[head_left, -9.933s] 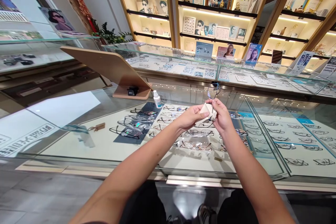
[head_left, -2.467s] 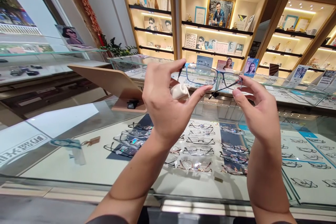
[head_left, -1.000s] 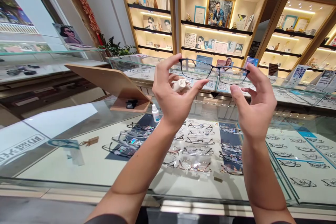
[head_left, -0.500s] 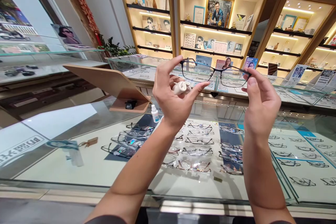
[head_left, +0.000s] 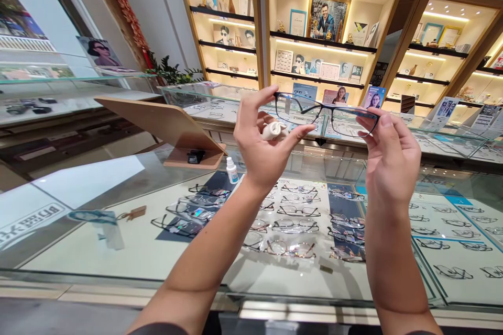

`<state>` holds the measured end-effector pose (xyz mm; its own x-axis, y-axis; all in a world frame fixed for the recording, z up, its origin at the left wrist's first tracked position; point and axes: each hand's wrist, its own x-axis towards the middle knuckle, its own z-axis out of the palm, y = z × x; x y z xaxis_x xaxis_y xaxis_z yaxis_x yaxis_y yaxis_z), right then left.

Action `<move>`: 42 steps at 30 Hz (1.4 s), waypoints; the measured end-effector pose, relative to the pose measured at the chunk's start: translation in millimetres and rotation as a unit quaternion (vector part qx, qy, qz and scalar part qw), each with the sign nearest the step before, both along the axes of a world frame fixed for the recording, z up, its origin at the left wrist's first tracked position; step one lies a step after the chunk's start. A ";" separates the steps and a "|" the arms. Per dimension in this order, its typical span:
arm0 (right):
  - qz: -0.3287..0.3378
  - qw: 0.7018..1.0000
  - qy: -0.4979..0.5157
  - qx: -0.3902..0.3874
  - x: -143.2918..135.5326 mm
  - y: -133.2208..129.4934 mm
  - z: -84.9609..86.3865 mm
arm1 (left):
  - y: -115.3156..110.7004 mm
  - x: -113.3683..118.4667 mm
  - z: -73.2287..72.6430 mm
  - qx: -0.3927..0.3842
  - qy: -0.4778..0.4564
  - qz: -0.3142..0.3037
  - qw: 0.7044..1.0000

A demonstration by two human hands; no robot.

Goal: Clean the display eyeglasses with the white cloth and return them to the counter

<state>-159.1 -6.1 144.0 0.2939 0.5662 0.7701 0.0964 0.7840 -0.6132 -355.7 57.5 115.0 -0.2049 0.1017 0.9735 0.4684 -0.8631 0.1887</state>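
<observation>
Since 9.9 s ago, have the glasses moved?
Yes. The glasses are up from low over the glass counter to level with the rear case, held between left hand and right hand.

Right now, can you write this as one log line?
left hand: holds glasses end, cloth tucked in | right hand: pinches other end | glasses: raised above glass counter

Dark-framed glasses (head_left: 326, 111), held level, white cloth (head_left: 274, 129) bunched

A small dropper bottle (head_left: 231, 169) stands beside a tilted wooden stand (head_left: 165, 125).
</observation>
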 end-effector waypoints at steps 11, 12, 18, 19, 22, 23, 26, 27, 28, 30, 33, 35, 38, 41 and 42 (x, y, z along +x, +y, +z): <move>0.075 0.996 0.029 -0.038 6.4 6.9 -3.1 | -12.8 3.3 1.1 -0.027 -0.026 -0.008 0.999; 0.080 0.996 0.031 -0.037 6.5 7.8 -3.5 | -12.8 3.8 1.3 -0.029 -0.027 -0.007 0.999; 0.090 0.994 0.023 -0.051 6.1 9.0 -2.8 | -18.0 7.8 6.3 0.011 -0.041 0.010 0.999; 0.090 0.994 0.026 -0.055 5.8 8.8 -2.5 | -19.7 8.7 6.6 0.007 -0.040 0.008 0.999; 0.104 0.991 0.047 -0.070 5.8 10.2 -2.6 | -25.5 12.3 4.7 -0.019 -0.042 0.009 0.999; 0.113 0.989 0.053 -0.076 6.1 11.8 -3.0 | -27.4 13.7 3.2 -0.024 -0.046 0.013 0.999; 0.138 0.985 0.050 -0.094 7.8 18.0 -5.0 | -32.3 16.7 -1.9 -0.037 -0.061 0.019 0.997; 0.142 0.984 0.046 -0.098 8.1 19.6 -5.5 | -33.1 16.5 -3.2 -0.042 -0.063 0.012 0.997; 0.143 0.984 0.043 -0.101 8.1 20.4 -6.0 | -33.3 15.6 -3.8 -0.048 -0.064 0.000 0.997; 0.137 0.985 0.044 -0.099 6.9 19.2 -6.0 | -31.4 11.2 -3.0 -0.060 -0.059 -0.030 0.996; 0.121 0.988 0.050 -0.087 2.9 11.3 -4.3 | -22.9 1.6 1.8 -0.085 -0.038 -0.065 0.994; 0.112 0.990 0.045 -0.078 0.2 5.4 -2.7 | -14.7 -4.0 4.8 -0.110 -0.022 -0.082 0.990; 0.106 0.991 0.036 -0.069 -2.0 0.9 -1.3 | -2.9 -8.4 5.1 -0.144 -0.005 -0.110 0.983; 0.101 0.992 0.037 -0.068 -2.0 1.7 -1.3 | 4.2 -9.4 1.5 -0.156 0.013 -0.124 0.980; 0.098 0.992 0.035 -0.069 -1.7 2.5 -1.4 | 5.3 -9.3 0.3 -0.155 0.016 -0.124 0.980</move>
<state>-160.8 -3.6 142.6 0.2176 0.7163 0.6631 -0.0972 0.6919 -0.7155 -365.0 62.7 115.2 -0.1055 0.4371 0.8932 0.2617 -0.8543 0.4490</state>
